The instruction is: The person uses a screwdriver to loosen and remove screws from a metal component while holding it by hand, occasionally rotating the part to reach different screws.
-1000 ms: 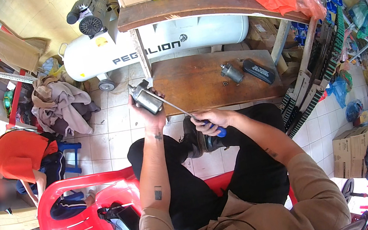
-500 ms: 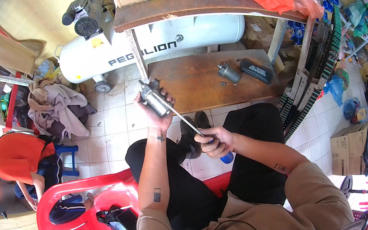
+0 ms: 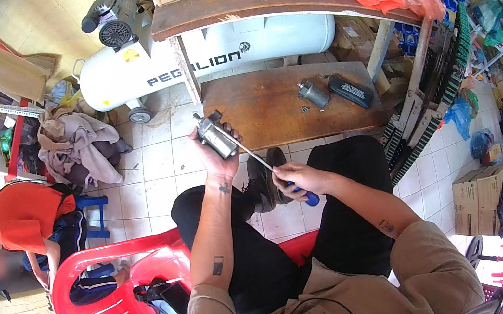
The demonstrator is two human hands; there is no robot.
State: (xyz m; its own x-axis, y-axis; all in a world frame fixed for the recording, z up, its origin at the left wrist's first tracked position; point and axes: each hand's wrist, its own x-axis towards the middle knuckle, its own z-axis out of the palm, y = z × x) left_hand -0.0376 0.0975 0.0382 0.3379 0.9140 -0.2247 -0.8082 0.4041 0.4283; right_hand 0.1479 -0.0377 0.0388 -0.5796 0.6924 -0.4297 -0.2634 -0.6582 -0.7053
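Observation:
In my left hand [image 3: 216,165] is a silver cylindrical motor [image 3: 217,140] with a dark fitting at its upper end, held tilted with fingers wrapped round it. My right hand [image 3: 300,179] grips a screwdriver [image 3: 256,156] by its blue handle, which pokes out below the fingers. Its long metal shaft slants up and left to the motor's right side; whether the tip touches is hard to tell. A second, similar motor [image 3: 316,93] lies ahead on the low brown wooden board [image 3: 252,117], beside a black case [image 3: 350,91] and some small dark pieces [image 3: 304,108].
Behind the board stands a white air-compressor tank [image 3: 114,80] under a wooden shelf [image 3: 279,1] bearing a carton and orange plastic. At left, a person in an orange shirt [image 3: 24,216] bends down near a red plastic chair [image 3: 80,282]. Cartons [image 3: 479,203] stand at right.
The motor in my left hand has tilted, its top leaning a little more away. My right hand has shifted slightly up and right with the screwdriver, whose handle now points more to the right.

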